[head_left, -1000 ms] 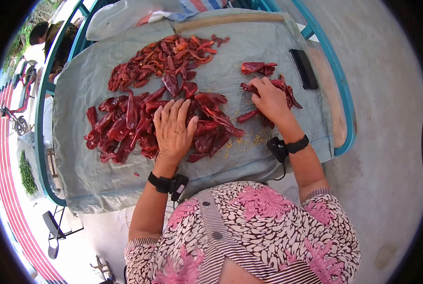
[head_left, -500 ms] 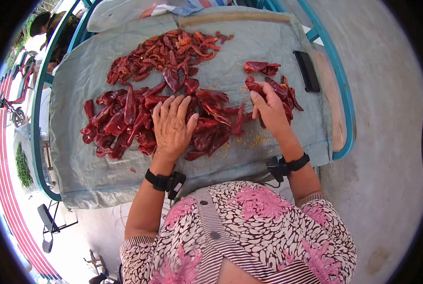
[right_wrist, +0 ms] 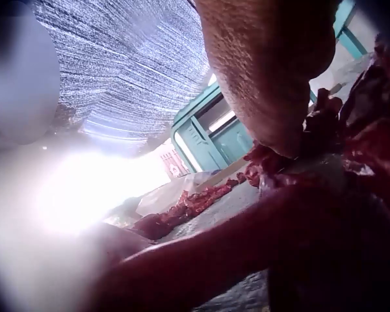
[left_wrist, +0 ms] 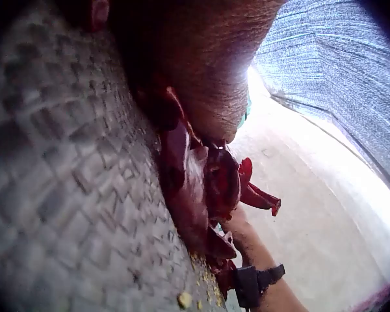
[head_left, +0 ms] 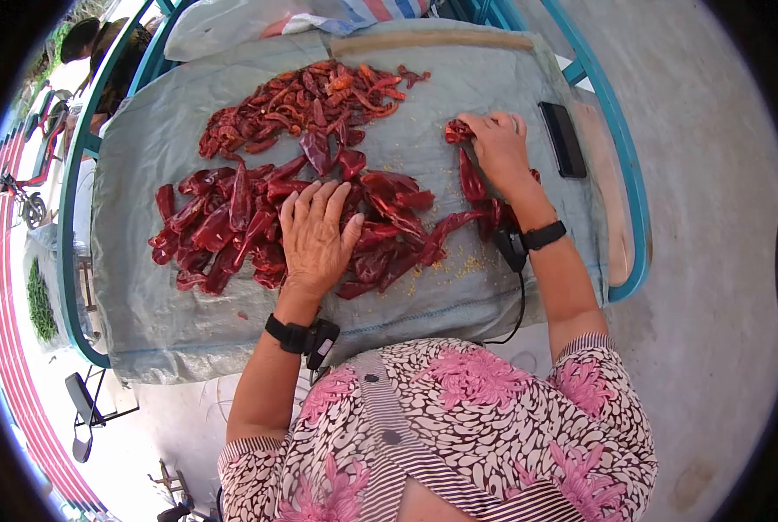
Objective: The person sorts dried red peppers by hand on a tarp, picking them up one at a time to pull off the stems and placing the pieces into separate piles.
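Note:
In the head view my left hand (head_left: 316, 235) rests on a large pile of glossy dark red dried peppers (head_left: 219, 224), its fingers straight and slightly spread. At the right, my right hand (head_left: 500, 155) bends its fingers over a wrinkled dried pepper (head_left: 459, 131) and grips it; most of that pepper is hidden under the hand. One long pepper (head_left: 471, 177) lies just below these fingers, and others are partly hidden beneath the wrist. In the right wrist view the thumb (right_wrist: 266, 110) comes down against red pepper pieces.
A second heap of smaller, more shrivelled peppers (head_left: 271, 109) lies farther back on the grey woven sheet (head_left: 180, 335). A black phone (head_left: 562, 139) lies near the right edge. A teal frame (head_left: 628, 187) borders the table, and yellow seeds (head_left: 467, 264) are scattered near the front.
My right hand has moved away from me, from the lower peppers to the upper one. The pepper it held lies below it, and another now stretches between pile and right-hand group. The left hand stays.

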Tool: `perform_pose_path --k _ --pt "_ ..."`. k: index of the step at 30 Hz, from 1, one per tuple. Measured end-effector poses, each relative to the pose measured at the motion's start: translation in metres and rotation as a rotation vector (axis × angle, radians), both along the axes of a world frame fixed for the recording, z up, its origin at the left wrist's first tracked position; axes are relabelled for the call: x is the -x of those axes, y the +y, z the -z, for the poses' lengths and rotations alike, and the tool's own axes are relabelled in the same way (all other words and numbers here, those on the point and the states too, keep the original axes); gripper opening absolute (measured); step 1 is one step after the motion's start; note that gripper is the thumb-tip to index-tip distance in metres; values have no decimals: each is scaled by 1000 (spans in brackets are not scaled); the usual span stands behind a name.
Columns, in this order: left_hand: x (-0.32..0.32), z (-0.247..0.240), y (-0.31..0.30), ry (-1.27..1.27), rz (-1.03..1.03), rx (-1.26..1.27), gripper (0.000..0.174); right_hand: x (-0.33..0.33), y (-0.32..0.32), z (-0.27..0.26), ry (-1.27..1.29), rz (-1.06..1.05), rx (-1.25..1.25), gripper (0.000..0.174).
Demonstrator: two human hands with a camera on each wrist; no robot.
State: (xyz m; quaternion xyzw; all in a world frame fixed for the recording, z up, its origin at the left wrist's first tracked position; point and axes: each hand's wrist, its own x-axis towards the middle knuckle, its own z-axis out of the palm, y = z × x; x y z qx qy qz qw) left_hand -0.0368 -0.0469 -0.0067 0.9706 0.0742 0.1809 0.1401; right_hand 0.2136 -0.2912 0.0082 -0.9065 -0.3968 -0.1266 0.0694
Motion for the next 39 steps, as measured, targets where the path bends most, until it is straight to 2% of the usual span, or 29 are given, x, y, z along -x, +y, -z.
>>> perform_pose_path --k 3,6,9,12,15,18,20,23,26,29,32,35,38,39 --pt "0 -1 -1 -1 -1 0 48 28 12 -26 -1 -2 -136 47" --pt "0 -1 -1 -7 4 2 47 61 23 -39 354 -191 -282 48" --pt "0 -1 -1 -1 -1 -4 47 88 28 -43 704 -330 -293 47" --pt "0 -1 -1 6 -3 -11 48 101 31 -41 487 -360 -281 48" --pt "0 -3 -1 6 1 -3 47 101 26 -60 419 -460 -265 49" --pt "0 -3 -1 -1 5 9 47 44 7 -35 357 -271 -265 51" --pt "0 -2 -1 -9 2 8 47 14 -8 -18 122 -5 -128 49" --pt "0 1 -1 -20 7 5 46 -11 -26 -2 -3 117 93 43" --pt "-1 -1 1 -24 8 5 46 -19 -24 1 214 169 63 43" --pt "-1 0 0 -38 12 4 46 -23 -20 4 148 156 104 39" --pt "0 0 1 -52 8 -5 46 4 -4 -28 209 165 8 39" --pt "0 0 1 -53 6 -13 46 21 2 -27 409 4 -373 45" --pt "-1 1 2 -65 5 -10 46 48 9 -45 756 -233 -458 51" --pt "0 2 2 -71 6 -8 45 59 12 -52 971 -275 -555 57"
